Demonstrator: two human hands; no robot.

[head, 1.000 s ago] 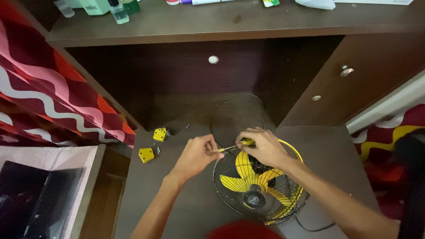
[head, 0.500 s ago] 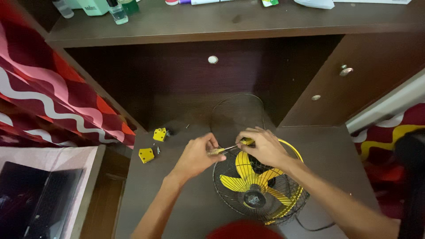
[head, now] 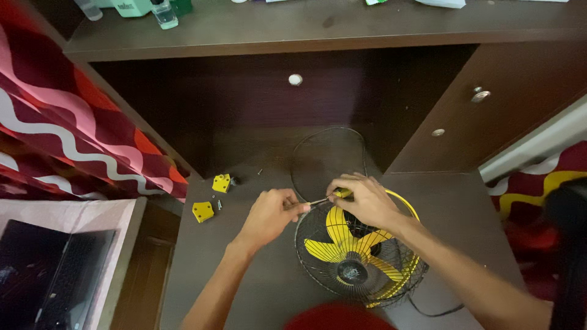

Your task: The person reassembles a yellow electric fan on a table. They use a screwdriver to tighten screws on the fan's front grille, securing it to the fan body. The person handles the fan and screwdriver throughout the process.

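Fan (head: 358, 260) lies face-up on the counter (head: 244, 275); right hand (head: 367, 200) is closed round a yellow screwdriver (head: 333, 195), left hand (head: 272, 214) pinches its tip at the wire guard (head: 306, 244). If the tip slips it'll prob jab the left fingers, & any loosened screw could drop thru the guard.

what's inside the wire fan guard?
Inside the black wire guard: yellow blades around a dark hub. The right hand covers the guard's top edge, so the screwdriver tip's contact point is hidden.
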